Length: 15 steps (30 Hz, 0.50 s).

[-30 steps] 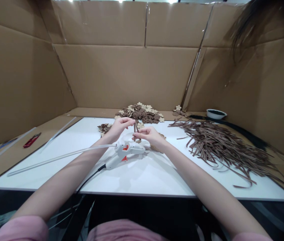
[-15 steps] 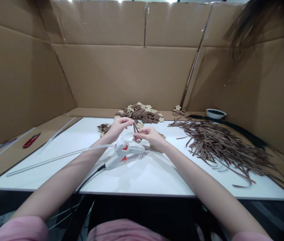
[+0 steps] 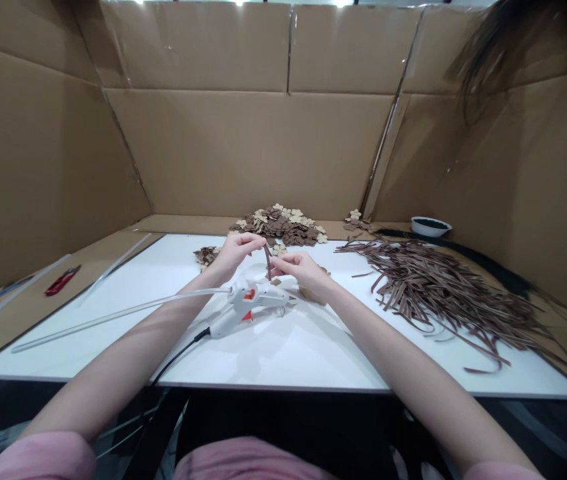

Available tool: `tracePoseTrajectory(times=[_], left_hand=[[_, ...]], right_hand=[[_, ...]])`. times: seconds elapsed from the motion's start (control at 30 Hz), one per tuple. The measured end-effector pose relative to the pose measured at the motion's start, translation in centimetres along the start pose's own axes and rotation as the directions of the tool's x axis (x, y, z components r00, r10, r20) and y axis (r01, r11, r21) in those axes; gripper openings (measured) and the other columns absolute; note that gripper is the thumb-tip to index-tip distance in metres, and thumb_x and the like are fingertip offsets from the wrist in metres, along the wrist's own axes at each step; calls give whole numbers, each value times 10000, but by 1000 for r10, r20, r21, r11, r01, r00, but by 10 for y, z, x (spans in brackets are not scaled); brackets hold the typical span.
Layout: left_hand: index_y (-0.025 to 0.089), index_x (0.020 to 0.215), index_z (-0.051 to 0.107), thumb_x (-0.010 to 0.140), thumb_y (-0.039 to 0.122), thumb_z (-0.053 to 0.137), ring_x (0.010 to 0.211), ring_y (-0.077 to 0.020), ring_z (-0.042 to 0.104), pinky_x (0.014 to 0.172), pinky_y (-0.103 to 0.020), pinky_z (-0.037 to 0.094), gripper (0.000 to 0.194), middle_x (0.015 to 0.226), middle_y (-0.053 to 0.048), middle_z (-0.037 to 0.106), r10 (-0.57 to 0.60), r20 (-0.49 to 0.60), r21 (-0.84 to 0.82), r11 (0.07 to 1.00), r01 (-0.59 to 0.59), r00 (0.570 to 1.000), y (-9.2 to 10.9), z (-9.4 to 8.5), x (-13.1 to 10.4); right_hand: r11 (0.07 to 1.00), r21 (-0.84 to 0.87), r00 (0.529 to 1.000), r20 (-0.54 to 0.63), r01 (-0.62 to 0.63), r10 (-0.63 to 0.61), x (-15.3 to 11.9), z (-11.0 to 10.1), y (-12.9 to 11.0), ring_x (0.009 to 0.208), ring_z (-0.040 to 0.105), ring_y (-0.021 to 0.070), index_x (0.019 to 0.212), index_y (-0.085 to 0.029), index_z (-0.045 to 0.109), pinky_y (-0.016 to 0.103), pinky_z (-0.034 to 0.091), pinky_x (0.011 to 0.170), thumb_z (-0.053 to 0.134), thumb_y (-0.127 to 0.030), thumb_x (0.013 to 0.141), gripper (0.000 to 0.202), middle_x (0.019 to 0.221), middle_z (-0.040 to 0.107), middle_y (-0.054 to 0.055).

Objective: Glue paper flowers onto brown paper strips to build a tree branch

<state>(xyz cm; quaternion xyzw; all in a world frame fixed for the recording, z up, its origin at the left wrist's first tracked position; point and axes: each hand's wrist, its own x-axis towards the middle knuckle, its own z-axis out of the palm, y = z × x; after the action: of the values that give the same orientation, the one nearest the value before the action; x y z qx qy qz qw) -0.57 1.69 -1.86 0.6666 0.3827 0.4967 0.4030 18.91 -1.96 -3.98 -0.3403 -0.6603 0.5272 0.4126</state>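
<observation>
Slim black cord runs by L forearm: a snag cd drag the white plastic glue gun w/ orange trigger on the white table. Long clear glue stick crosses that forearm, so a lift cd tip gun. Nozzle is near R hand; if hot, burn risk. Narrow brown leathery-looking strip is btwn hands, beyond gun: L hand grip pinches its top, R grip's at its side, can't tell if closed; weak hold & strip slips
</observation>
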Motion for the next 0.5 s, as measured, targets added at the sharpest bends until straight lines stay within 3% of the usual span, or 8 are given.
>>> tracePoseTrajectory(times=[0.2,0.5], left_hand=[[179,759,728,686,479,746,781,-174,578,668,-271,409,309,856,-51,710,-6,-13,11,1000,6,1000,-2,0,1],[180,754,727,694,487,740,789,-178,581,676,-275,409,314,864,-54,717,0,5,0,1000,0,1000,-1,2,0]], right_hand=[[999,47,1000,9,2,-3,4,-1,4,811,657,191,811,-136,741,318,491,788,622,-645,792,523,846,740,110],[999,-21,998,47,29,-28,0,2,-3,716,567,147,789,-131,739,286,451,724,654,-596,793,473,832,737,94]])
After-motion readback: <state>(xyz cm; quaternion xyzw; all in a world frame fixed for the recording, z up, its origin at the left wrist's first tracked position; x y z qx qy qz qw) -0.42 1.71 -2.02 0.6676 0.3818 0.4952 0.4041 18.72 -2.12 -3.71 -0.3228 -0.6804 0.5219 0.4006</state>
